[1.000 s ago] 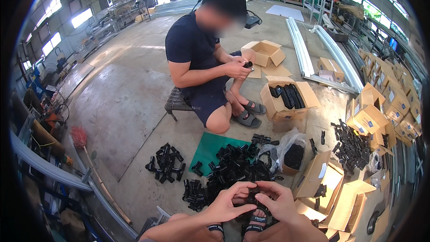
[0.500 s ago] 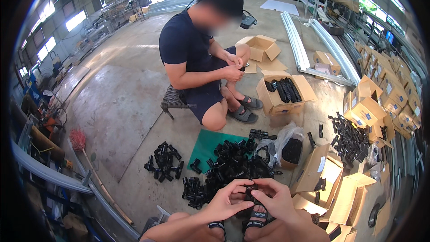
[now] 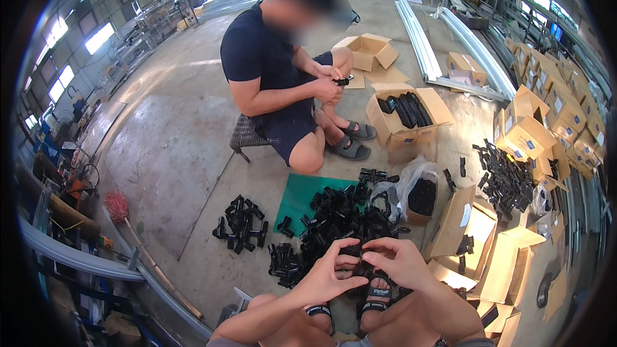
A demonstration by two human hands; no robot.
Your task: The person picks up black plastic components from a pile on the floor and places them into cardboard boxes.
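Note:
My left hand (image 3: 329,275) and my right hand (image 3: 400,265) meet above my sandalled feet, fingers bent around a small black plastic fitting (image 3: 357,252). It blends into the dark pile behind, so its exact shape is hard to make out. Just beyond my hands lies a large heap of black plastic fittings (image 3: 331,213), many T-shaped, partly on a green sheet (image 3: 297,191). Smaller groups of fittings lie to its left (image 3: 240,223) and nearer to me (image 3: 283,263).
A co-worker (image 3: 257,58) sits opposite on a woven stool (image 3: 247,133), handling a black part. An open carton (image 3: 421,135) holds stacked black parts. Opened cartons (image 3: 508,270) stand at my right near a pile of black pieces (image 3: 504,180). A broom (image 3: 151,254) lies left.
The view has tilted down slightly. My hands stay together around the black fitting, with the left thumb and index finger further apart. The co-worker's hands have shifted, showing more of their black part.

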